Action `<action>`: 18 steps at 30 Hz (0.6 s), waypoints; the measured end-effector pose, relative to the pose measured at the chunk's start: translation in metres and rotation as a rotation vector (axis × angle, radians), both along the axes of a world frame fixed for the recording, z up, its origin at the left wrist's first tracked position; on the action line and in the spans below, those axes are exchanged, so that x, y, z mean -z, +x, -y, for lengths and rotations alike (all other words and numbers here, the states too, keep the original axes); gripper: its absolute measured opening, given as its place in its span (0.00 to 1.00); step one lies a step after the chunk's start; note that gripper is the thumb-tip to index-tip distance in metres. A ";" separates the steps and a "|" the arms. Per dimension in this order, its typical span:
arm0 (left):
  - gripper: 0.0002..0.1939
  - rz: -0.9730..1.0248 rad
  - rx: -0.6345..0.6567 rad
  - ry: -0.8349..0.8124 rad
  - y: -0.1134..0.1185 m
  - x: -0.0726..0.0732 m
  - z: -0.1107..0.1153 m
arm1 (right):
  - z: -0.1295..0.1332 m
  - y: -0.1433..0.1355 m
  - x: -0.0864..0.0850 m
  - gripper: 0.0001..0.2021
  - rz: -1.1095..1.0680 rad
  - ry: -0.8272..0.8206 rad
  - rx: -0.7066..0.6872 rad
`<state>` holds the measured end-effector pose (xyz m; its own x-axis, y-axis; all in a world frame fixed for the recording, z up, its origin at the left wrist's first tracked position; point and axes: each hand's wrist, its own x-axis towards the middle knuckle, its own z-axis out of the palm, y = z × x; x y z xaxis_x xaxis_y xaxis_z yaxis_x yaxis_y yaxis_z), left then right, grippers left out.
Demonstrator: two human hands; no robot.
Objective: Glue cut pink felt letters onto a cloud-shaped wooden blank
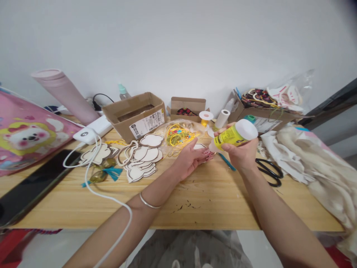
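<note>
My right hand (pixel 241 152) is wrapped round a white glue bottle with a yellow label (pixel 232 134), tilted so its narrow end points down and left. Just left of that end, my left hand (pixel 191 159) holds a small dark red patterned piece (pixel 206 153) at its fingertips. Behind the left fingers a bit of a white cut-out shows. Cloud-shaped white pieces with brown edges (pixel 141 169) lie in a pile left of my left hand. A clear bag with yellow and green cords (pixel 178 136) is behind it.
An open cardboard box (pixel 134 117) stands behind the pile, and a fuller box (pixel 264 119) is at the back right. Black scissors (pixel 270 172), a teal pen (pixel 227 162) and beige cloth (pixel 320 175) lie rightward. A white cable (pixel 111 201) crosses my left forearm; a phone (pixel 33 188) lies left.
</note>
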<state>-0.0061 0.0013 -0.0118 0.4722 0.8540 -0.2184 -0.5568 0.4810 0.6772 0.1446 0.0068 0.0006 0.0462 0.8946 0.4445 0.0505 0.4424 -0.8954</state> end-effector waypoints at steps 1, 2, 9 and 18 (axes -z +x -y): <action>0.47 -0.001 -0.003 0.000 0.000 0.000 0.000 | 0.000 0.000 0.000 0.28 0.004 -0.010 0.003; 0.47 -0.003 -0.003 0.003 0.000 0.000 0.000 | 0.000 -0.001 0.000 0.28 0.003 -0.019 0.002; 0.48 0.001 0.003 0.040 0.000 0.001 -0.001 | -0.001 -0.005 0.002 0.28 -0.040 -0.029 -0.005; 0.50 0.002 0.013 0.002 0.002 0.008 0.000 | -0.005 -0.009 0.001 0.25 -0.103 0.053 0.053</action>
